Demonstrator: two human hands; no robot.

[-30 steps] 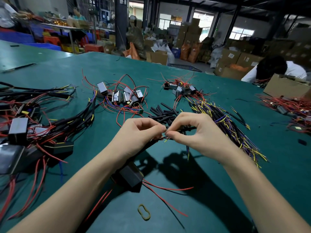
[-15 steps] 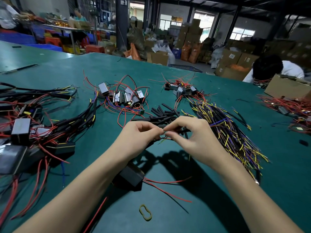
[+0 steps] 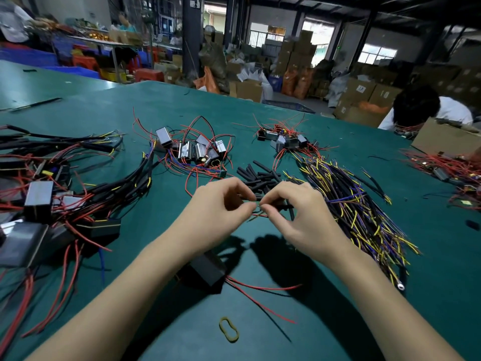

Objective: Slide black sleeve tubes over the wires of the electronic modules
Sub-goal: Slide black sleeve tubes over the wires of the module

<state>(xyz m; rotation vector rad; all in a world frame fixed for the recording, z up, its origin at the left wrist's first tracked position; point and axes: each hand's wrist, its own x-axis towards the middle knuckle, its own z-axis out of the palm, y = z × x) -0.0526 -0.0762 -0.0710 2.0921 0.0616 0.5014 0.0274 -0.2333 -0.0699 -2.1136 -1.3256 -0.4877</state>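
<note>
My left hand pinches the thin wires of a black module that lies on the green table under my left wrist. My right hand pinches a black sleeve tube at the wire tips, fingertips of both hands almost touching. Two red wires trail from the module toward me. A loose pile of black sleeve tubes lies just beyond my hands.
Unsleeved modules with red wires sit beyond, a second cluster further right. Sleeved modules pile at left. A bundle of yellow and purple wires lies right. A yellow rubber band lies near me. A person works far right.
Both hands have shifted a little away from me and closer together over the tube pile; the pinch on wires and tube is kept. The module stayed under my left wrist.
</note>
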